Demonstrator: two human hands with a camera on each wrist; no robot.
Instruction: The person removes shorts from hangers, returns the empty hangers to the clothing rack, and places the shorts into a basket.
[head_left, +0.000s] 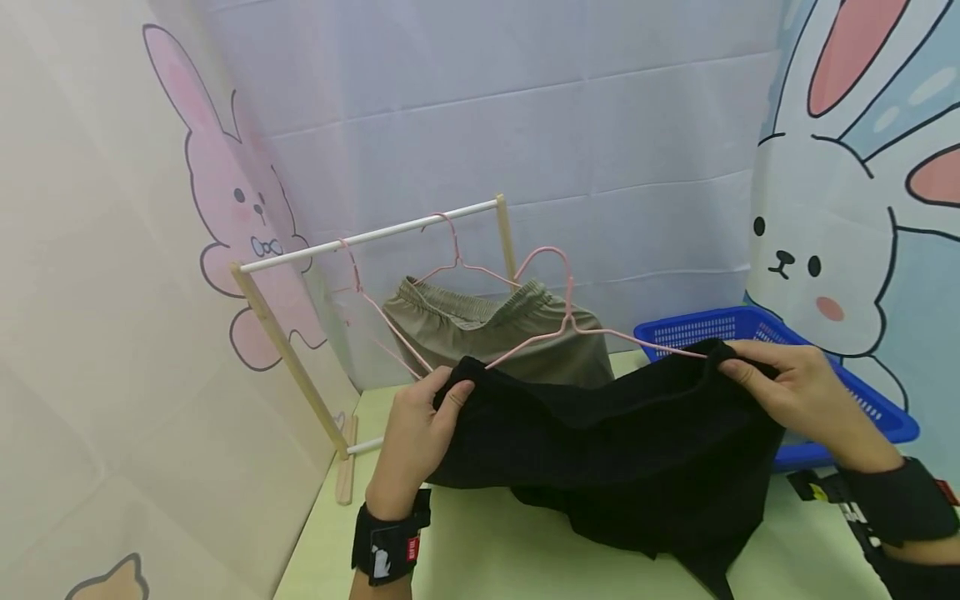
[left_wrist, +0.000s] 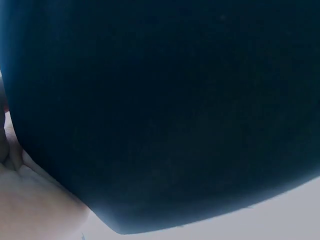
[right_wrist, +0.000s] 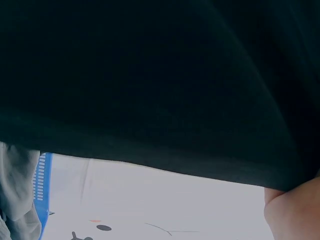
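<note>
A black garment (head_left: 607, 446), its kind unclear, stretches between both hands, with a pink hanger (head_left: 567, 321) whose arms run into its upper edge. My left hand (head_left: 412, 437) pinches the upper left corner of the cloth around the hanger's end. At the upper right corner, my right hand (head_left: 810, 396) pinches the cloth by the other end of the hanger. Folds hang down below the hands, with a pointed corner at the bottom. The black cloth (left_wrist: 165, 115) fills most of the left wrist view and much of the right wrist view, hiding the fingertips there.
Behind the garment stands a rack with a white rail (head_left: 375, 236) and wooden posts. Olive shorts (head_left: 457, 325) hang there on a pink hanger (head_left: 456, 258); another pink hanger (head_left: 356, 279) hangs left. A blue basket (head_left: 892, 421) sits at right, with grey cloth (right_wrist: 17, 185) by it.
</note>
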